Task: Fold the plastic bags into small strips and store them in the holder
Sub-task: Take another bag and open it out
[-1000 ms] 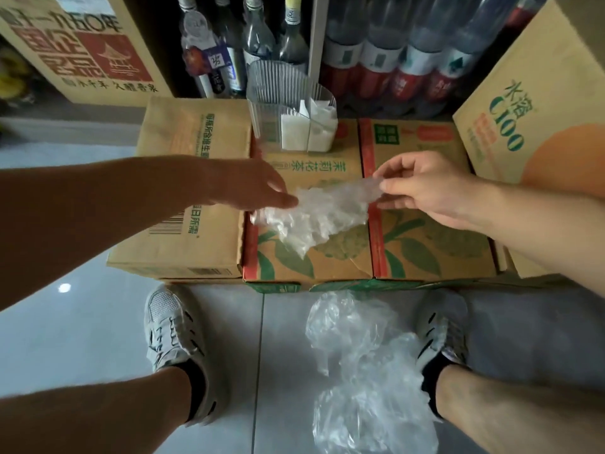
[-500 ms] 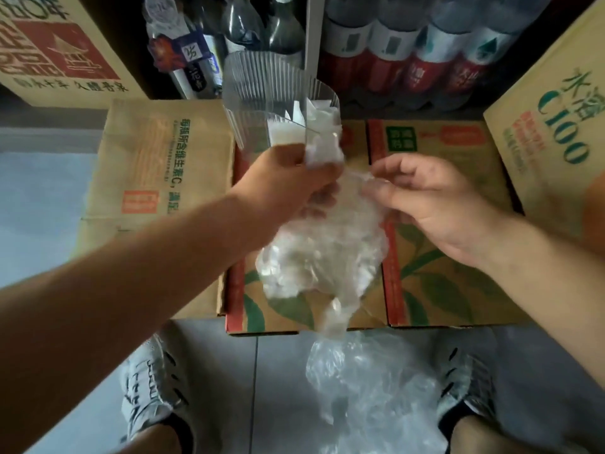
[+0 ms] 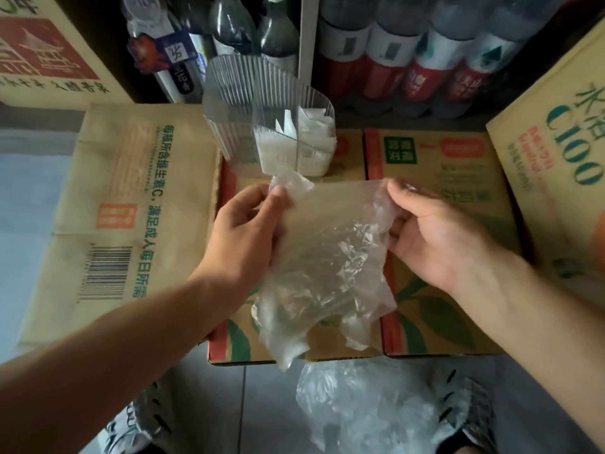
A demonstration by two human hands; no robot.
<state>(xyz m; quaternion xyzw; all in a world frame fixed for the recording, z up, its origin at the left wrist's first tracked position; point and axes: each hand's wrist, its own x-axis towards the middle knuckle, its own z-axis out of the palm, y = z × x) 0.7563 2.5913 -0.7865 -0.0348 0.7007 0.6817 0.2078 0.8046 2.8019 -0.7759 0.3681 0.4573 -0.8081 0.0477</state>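
Since half a second ago the two hands have drawn apart, and the clear plastic bag (image 3: pixel 327 257), then bunched between them, is now stretched out by its top edge at frame centre. The left hand (image 3: pixel 245 237) pinches the bag's upper left corner between thumb and curled fingers. The right hand (image 3: pixel 438 240) grips the upper right corner, thumb on the near side, fingers curled behind the film. Below them the bag hangs crumpled over the leaf-printed carton (image 3: pixel 435 322), whose print shows through it.

The bag's raised left corner overlaps the foot of the ribbed clear holder (image 3: pixel 248 126), which stands upright on the cartons at upper centre. Folded white strips (image 3: pixel 311 149) stand in the holder's right part, beside a clear divider.

A plain brown carton (image 3: pixel 131 208) lies at left, and a carton marked C100 (image 3: pixel 556 158) leans at right. Bottles (image 3: pixel 386 50) line the top edge. At lower centre a heap of loose clear bags (image 3: pixel 366 417) lies on the floor, against a grey shoe (image 3: pixel 465 417).
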